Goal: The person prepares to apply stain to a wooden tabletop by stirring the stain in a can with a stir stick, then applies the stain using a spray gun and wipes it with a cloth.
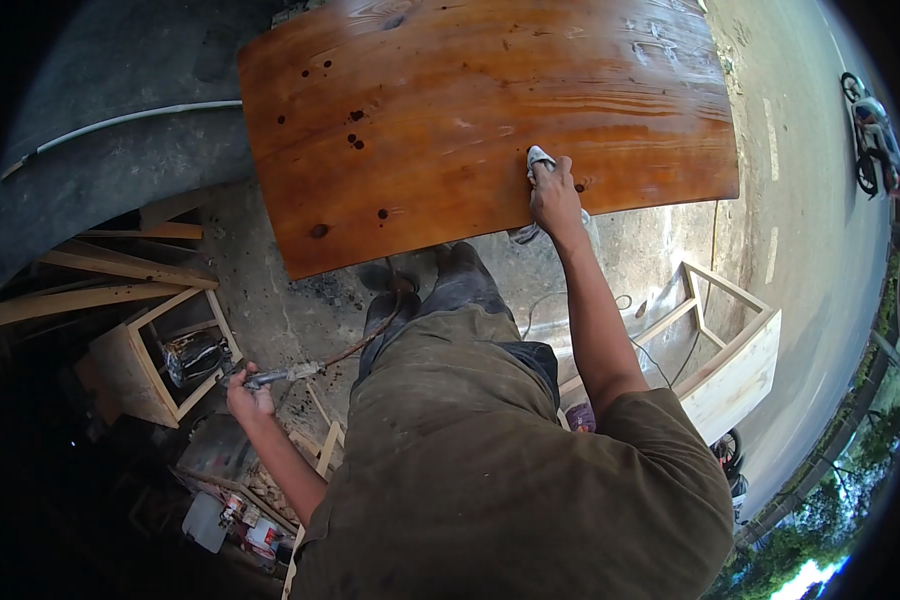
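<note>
A glossy orange-brown wooden board (450,120) with dark knots and spots lies in front of me. Near its front edge, my right hand (555,195) is closed around a whitish cloth (540,157), which touches the wood; part of the cloth hangs below the hand. Out to the left and away from the board, my left hand (249,393) grips a metal tool (280,375) with a reddish-brown hose (355,345) running from it towards my legs. The tool's far end is hard to make out.
Left of me stand an open wooden frame box (160,360) and long timber strips (120,262). Another wooden frame (735,375) is at the right, with a thin cable near it. Containers (260,535) sit at the lower left. A motorcycle (875,140) is on the road at the far right.
</note>
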